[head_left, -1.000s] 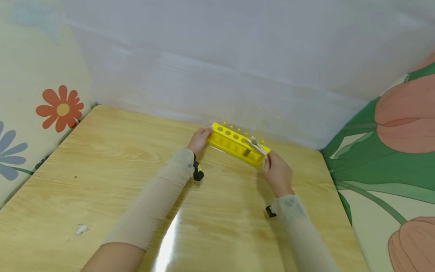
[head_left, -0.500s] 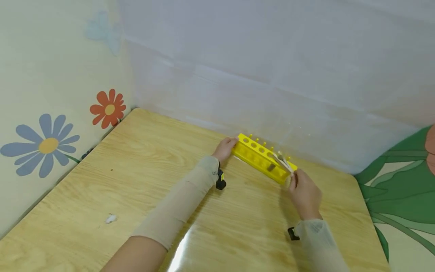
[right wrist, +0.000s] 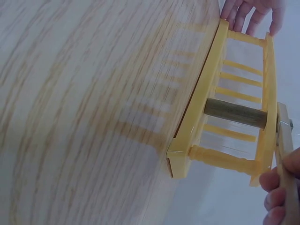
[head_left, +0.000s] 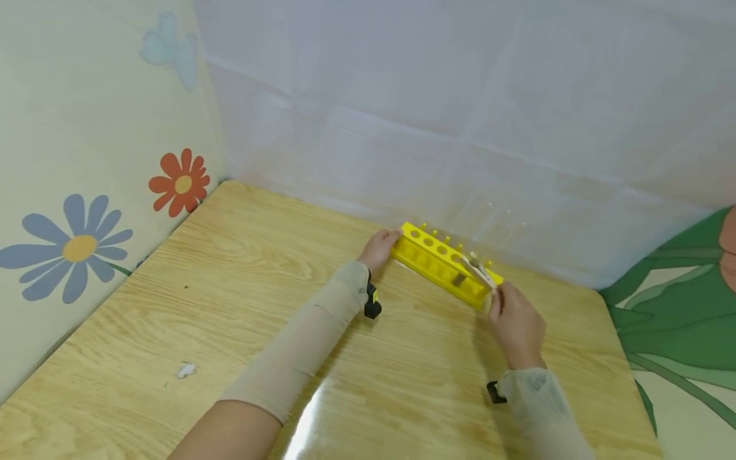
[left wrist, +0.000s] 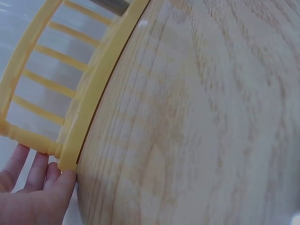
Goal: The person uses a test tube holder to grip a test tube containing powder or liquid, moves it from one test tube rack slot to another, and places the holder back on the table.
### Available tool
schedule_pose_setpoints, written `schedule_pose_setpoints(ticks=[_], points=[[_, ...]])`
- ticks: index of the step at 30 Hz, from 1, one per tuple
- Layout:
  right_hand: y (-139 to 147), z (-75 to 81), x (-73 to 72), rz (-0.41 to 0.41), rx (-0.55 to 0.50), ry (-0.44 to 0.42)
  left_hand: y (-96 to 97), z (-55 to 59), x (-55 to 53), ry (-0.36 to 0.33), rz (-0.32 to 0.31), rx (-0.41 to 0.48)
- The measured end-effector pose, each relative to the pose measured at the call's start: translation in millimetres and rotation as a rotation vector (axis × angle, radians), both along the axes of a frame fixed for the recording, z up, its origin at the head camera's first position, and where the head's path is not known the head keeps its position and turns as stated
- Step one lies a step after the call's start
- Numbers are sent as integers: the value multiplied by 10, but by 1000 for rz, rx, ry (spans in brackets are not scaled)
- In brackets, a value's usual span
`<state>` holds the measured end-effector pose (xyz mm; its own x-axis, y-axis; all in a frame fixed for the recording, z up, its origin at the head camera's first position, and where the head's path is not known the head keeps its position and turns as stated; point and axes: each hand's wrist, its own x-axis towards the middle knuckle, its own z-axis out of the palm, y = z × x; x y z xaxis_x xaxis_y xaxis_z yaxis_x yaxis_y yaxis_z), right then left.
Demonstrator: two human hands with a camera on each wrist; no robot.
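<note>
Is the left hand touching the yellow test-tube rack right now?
Touching. In the left wrist view, the left hand meets the end of the yellow test-tube rack, a fingertip against its base corner with no gap.

Small dark lettering (head_left: pixel 361 291) stands on the left sleeve (head_left: pixel 299 332), at its far end — perhaps starting "Le", the rest too blurred to read.

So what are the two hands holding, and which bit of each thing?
The left hand holds the yellow test tube rack by its left end. The right hand holds a wooden test tube clamp by its handle.
</note>
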<state>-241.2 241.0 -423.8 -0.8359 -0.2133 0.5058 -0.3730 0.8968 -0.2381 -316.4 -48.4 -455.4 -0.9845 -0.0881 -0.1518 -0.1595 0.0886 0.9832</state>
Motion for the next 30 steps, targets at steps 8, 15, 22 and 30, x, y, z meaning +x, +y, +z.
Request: schedule_pose_setpoints(ticks=[8, 15, 22, 30], points=[[-3, -8, -16, 5, -4, 14, 2, -2, -15, -13, 7, -4], [-8, 10, -15, -6, -7, -9, 0, -3, -23, -17, 8, 12], [23, 15, -16, -8, 3, -10, 34, 4, -21, -13, -14, 1], [3, 0, -26, -8, 5, -13, 17, 11, 0, -18, -21, -27]])
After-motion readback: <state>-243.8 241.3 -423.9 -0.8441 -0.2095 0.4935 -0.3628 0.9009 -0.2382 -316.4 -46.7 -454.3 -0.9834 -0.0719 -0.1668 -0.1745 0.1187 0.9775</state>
